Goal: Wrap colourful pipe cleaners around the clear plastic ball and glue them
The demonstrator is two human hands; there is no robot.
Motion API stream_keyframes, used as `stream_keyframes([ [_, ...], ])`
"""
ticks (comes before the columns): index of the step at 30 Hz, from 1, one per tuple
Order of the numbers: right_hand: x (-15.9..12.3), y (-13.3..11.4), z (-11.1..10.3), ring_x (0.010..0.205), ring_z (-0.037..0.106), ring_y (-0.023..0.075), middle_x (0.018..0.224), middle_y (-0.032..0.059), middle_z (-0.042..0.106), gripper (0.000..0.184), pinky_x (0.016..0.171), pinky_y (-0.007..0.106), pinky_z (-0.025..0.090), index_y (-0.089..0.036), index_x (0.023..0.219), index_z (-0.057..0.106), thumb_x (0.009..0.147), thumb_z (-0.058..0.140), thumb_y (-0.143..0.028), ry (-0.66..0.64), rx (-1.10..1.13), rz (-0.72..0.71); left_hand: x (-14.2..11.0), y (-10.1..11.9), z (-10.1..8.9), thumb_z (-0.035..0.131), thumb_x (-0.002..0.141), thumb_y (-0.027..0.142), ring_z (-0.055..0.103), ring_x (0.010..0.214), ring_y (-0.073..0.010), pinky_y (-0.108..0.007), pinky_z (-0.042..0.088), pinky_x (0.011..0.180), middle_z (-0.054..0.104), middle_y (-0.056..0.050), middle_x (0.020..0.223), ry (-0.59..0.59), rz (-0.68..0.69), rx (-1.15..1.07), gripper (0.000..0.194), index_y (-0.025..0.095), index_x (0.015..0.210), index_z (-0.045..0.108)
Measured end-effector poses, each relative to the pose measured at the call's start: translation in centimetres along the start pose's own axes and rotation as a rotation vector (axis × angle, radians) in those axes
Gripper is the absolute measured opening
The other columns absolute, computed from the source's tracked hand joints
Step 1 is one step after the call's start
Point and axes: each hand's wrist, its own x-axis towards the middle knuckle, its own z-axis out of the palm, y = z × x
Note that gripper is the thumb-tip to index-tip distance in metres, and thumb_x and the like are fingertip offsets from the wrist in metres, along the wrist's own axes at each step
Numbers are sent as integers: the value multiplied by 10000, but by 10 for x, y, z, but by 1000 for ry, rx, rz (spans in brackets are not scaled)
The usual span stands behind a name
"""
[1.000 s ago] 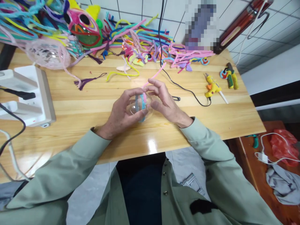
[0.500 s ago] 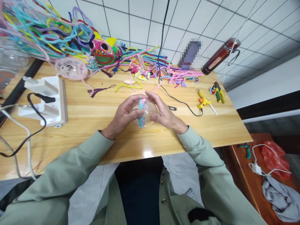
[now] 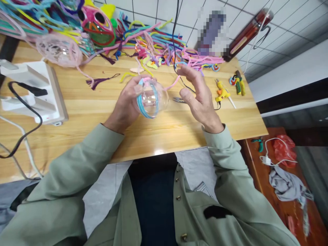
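My left hand (image 3: 128, 102) grips a clear plastic ball (image 3: 162, 99) by its left side, above the wooden table. Light blue pipe cleaner (image 3: 142, 108) rings the ball, with a bit of pink at its top. Off to the right, my right hand (image 3: 198, 95) is apart from the ball, its fingers and thumb spread and holding nothing. Between the ball and that hand lie small thread snips (image 3: 178, 99), partly hidden by the right hand. A loose pink pipe cleaner piece (image 3: 174, 83) shows just behind the ball.
Bundles of coloured pipe cleaners (image 3: 153, 37) line the wall, beside a pink-rimmed clear ball (image 3: 58, 49) and a pink animal-faced ball (image 3: 98, 30). A white power strip (image 3: 55, 99) sits left. A yellow glue gun (image 3: 222, 91), pliers (image 3: 240, 83) and a red flask (image 3: 247, 34) stand right.
My right hand has let go of the ball and moved right, opening. The left hand has tilted the ball, so its blue ring now shows as a loop. The camera view has shifted.
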Motion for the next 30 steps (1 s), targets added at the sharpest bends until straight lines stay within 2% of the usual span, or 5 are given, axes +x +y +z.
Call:
stream_keyframes([
  [4,-1,8,18,1584,633,367,1651,109,717,668,1394,689,445,-318,1608,645,1120,565,-766,-34,-18,44,3,2,-9,834,920,738,647,1564,-478,-656,693,1105,770,-56,1540,-52,46,-26,555,355,1315,767],
  [9,6,15,43,1499,684,371,1598,125,756,608,1352,676,495,-322,1532,716,1112,594,-745,-75,13,39,11,6,-18,808,932,683,667,1542,-491,-758,697,1085,784,2,1569,-122,61,-161,458,383,1278,812],
  [17,19,-4,48,1114,785,313,1258,76,869,444,1138,574,627,-325,1317,851,1096,695,-678,-2,85,100,11,11,-11,785,908,724,716,1499,-480,-670,756,1015,811,-85,1516,-24,60,-187,510,294,1182,805],
  [22,18,-10,48,914,746,234,1113,41,876,293,957,474,643,-295,1208,877,1069,781,-535,21,145,153,15,5,-12,737,953,761,782,1403,-457,-652,748,1037,841,-107,1420,-58,121,-150,567,276,1243,784],
  [30,16,-16,62,689,629,139,867,-18,789,305,722,330,602,-260,978,828,917,885,-553,41,405,365,15,4,-4,670,985,770,775,1411,-434,-675,715,1093,868,-123,1303,5,201,-56,575,252,1204,787],
])
